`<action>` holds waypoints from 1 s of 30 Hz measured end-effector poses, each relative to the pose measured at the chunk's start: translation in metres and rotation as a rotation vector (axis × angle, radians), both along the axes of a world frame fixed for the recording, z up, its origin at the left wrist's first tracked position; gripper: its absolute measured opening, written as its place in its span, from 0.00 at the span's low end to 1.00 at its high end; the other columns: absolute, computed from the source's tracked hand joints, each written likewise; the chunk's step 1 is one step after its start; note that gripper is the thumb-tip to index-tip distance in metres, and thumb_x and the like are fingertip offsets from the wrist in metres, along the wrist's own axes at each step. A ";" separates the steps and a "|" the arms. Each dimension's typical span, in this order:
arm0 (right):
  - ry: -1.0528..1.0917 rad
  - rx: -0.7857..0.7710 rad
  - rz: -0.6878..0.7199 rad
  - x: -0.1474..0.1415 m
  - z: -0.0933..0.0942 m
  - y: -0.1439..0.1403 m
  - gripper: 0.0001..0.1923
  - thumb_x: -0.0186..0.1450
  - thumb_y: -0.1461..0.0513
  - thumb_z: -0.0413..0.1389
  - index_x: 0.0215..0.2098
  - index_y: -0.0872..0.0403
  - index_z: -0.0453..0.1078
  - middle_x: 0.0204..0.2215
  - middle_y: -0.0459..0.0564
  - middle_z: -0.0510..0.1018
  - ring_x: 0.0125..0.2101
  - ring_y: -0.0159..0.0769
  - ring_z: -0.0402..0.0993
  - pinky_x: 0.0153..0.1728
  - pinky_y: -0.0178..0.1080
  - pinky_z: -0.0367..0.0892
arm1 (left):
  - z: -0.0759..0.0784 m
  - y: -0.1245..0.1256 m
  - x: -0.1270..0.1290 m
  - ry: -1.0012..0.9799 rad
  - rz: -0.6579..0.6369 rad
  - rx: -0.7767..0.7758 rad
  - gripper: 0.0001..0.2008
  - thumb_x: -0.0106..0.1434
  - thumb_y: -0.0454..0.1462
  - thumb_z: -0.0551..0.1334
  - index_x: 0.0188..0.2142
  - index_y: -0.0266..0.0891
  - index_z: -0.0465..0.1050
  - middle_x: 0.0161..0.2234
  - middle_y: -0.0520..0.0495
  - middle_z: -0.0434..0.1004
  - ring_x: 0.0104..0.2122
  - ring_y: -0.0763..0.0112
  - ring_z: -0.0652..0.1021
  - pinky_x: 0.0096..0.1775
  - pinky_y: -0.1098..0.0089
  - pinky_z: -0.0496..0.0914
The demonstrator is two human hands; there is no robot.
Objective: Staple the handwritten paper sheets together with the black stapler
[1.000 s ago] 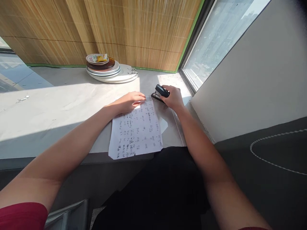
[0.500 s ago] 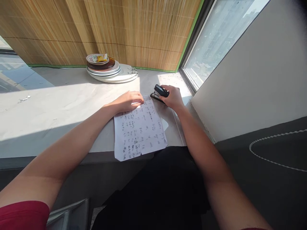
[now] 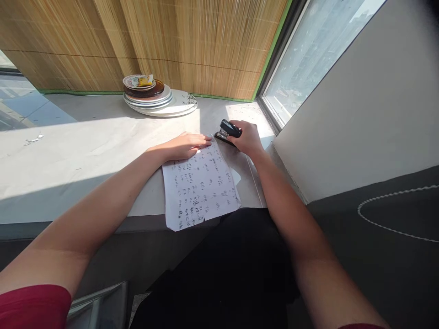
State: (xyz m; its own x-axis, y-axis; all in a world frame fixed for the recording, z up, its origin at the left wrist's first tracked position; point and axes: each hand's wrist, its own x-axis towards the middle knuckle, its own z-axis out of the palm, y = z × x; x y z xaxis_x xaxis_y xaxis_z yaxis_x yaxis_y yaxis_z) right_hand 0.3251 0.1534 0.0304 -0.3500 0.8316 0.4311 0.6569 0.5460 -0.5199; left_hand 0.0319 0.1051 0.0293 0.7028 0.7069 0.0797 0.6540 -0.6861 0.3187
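Observation:
A sheet of paper covered in handwriting lies on the pale ledge, its lower end hanging past the front edge. Across its upper left part my left hand rests with fingers stretched flat toward the top corner. My right hand is wrapped round a black stapler, which stands on the ledge just right of that corner. The stapler's jaws are apart, and I see no paper between them. My left fingertips lie close to the stapler's front, partly covering the paper's top edge.
Behind, a stack of plates holds a small yellow packet on top. A bamboo blind hangs at the back. A window and a white wall bound the right side. Small scraps lie on the left.
My left hand has slid slightly right along the paper's top, and its fingers have straightened. The paper has shifted a little to the right. My right hand and the stapler have hardly moved.

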 end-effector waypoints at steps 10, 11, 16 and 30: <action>0.016 0.000 -0.012 0.001 -0.004 0.001 0.22 0.66 0.51 0.69 0.55 0.50 0.81 0.42 0.53 0.84 0.47 0.51 0.79 0.52 0.54 0.76 | -0.003 0.001 -0.006 -0.091 0.070 0.085 0.16 0.66 0.40 0.61 0.50 0.50 0.84 0.57 0.43 0.84 0.57 0.51 0.80 0.63 0.50 0.68; 0.021 -0.005 -0.010 0.001 -0.004 0.002 0.22 0.65 0.51 0.69 0.55 0.50 0.81 0.43 0.54 0.84 0.48 0.52 0.80 0.53 0.55 0.76 | -0.002 0.001 -0.006 -0.105 0.074 0.088 0.14 0.65 0.40 0.61 0.46 0.50 0.84 0.54 0.43 0.85 0.54 0.52 0.80 0.61 0.50 0.69; 0.028 -0.045 0.011 0.000 -0.005 0.000 0.23 0.65 0.53 0.69 0.57 0.51 0.80 0.47 0.57 0.85 0.52 0.55 0.81 0.56 0.56 0.75 | -0.003 0.001 -0.007 -0.186 0.081 0.038 0.08 0.64 0.41 0.63 0.38 0.49 0.82 0.44 0.44 0.83 0.46 0.55 0.80 0.55 0.54 0.72; 0.176 0.042 -0.165 -0.042 0.024 -0.034 0.06 0.69 0.59 0.62 0.44 0.50 0.73 0.38 0.53 0.81 0.41 0.45 0.76 0.43 0.47 0.72 | -0.001 -0.008 -0.003 -0.800 0.408 -0.228 0.06 0.63 0.36 0.65 0.37 0.41 0.82 0.41 0.43 0.86 0.45 0.58 0.84 0.50 0.58 0.81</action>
State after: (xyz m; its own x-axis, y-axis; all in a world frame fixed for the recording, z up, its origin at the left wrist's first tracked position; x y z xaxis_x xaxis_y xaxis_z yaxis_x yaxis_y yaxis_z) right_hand 0.2835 0.1192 0.0542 -0.1273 0.8514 0.5089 0.6401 0.4624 -0.6135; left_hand 0.0291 0.0971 0.0284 0.1913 0.9458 0.2624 0.3588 -0.3163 0.8782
